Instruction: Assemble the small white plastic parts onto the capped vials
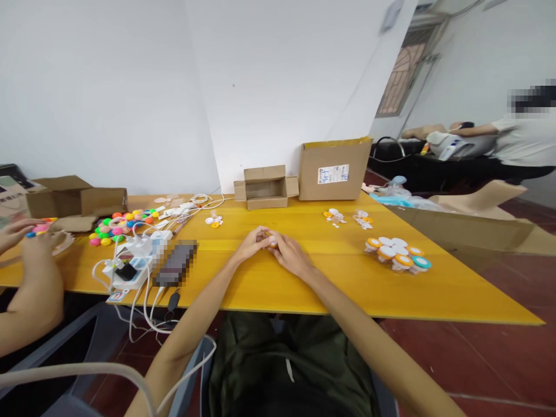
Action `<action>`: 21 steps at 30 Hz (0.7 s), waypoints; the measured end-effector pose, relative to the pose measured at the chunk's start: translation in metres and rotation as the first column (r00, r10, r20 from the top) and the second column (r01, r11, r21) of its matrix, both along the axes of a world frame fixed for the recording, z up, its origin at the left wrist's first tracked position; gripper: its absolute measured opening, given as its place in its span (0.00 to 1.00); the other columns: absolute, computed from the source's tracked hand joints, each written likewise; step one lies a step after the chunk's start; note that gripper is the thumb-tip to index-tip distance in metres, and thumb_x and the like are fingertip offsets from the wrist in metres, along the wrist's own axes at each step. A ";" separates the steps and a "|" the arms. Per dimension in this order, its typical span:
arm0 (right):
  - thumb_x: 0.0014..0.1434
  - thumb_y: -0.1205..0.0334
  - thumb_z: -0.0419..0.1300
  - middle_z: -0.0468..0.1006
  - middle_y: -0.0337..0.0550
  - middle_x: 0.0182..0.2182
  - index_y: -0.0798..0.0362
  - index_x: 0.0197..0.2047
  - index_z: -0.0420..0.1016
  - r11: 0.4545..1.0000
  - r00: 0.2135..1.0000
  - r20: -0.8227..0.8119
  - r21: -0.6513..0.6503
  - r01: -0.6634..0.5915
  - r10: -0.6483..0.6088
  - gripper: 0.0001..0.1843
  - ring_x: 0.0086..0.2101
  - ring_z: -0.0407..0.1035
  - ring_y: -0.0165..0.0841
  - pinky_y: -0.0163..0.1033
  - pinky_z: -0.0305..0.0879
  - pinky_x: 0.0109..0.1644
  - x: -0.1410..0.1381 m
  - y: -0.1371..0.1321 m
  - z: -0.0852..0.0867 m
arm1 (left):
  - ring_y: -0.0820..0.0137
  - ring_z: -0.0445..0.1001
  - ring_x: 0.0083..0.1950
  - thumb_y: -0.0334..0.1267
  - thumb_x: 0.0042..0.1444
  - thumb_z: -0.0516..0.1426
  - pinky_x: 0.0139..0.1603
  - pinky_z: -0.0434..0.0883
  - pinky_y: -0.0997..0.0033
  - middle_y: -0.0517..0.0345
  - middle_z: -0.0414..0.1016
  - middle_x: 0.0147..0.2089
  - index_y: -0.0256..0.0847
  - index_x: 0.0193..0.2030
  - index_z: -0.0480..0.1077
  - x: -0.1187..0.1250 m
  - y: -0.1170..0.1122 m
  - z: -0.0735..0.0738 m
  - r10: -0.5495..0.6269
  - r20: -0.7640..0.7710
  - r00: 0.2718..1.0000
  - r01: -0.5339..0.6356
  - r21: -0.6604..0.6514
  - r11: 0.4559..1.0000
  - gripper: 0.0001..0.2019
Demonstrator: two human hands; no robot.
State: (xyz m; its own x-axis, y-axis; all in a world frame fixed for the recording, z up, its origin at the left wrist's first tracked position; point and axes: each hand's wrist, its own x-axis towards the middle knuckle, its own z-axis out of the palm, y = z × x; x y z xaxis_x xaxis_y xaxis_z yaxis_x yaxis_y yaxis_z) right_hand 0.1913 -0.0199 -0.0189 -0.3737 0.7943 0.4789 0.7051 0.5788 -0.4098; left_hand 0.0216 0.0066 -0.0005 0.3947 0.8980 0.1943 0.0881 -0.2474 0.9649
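Over the middle of the yellow table [260, 289], my left hand [251, 243] and my right hand [290, 253] meet with bent fingers. Between them is a small piece with an orange edge [273, 245], mostly covered by the fingers. To the right stands a cluster of small clear containers with white, orange and teal round lids [397, 253]. Beyond my hands lie small piles of loose white and orange round parts, one pile at the left [214, 221] and two at the right, the nearer pile [334, 216] and a farther pile [363, 219].
An open small carton [267, 200] and a larger cardboard box [332, 174] stand at the back. Leftward are a power strip [141, 260] with cables, a dark phone [176, 263] and colourful balls [119, 226]. A co-worker's hands [32, 231] work at far left.
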 end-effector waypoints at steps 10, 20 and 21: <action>0.65 0.58 0.51 0.78 0.56 0.44 0.52 0.47 0.74 0.900 0.884 0.288 0.349 0.260 -0.368 0.14 0.46 0.67 0.46 0.49 0.59 0.51 0.062 -0.026 -0.003 | 0.74 0.68 0.29 0.55 0.47 0.65 0.32 0.66 0.73 0.61 0.72 0.30 0.39 0.40 0.71 0.000 0.002 -0.002 0.024 -0.041 0.999 -0.024 0.002 1.000 0.22; 0.63 0.59 0.50 0.72 0.56 0.58 0.50 0.50 0.76 0.750 0.728 0.264 0.445 0.490 -0.633 0.18 0.60 0.58 0.55 0.63 0.48 0.60 0.175 -0.051 -0.006 | 0.71 0.72 0.34 0.52 0.50 0.64 0.35 0.68 0.73 0.58 0.75 0.32 0.38 0.36 0.73 0.000 0.004 -0.005 0.023 -0.102 0.995 -0.021 0.026 0.999 0.18; 0.63 0.58 0.50 0.72 0.56 0.58 0.51 0.50 0.76 0.740 0.720 0.261 0.452 0.498 -0.643 0.18 0.60 0.58 0.55 0.63 0.48 0.60 0.179 -0.053 -0.006 | 0.71 0.72 0.34 0.52 0.50 0.64 0.35 0.68 0.72 0.57 0.75 0.33 0.37 0.36 0.73 0.000 0.004 -0.004 0.022 -0.104 0.994 -0.020 0.028 0.999 0.18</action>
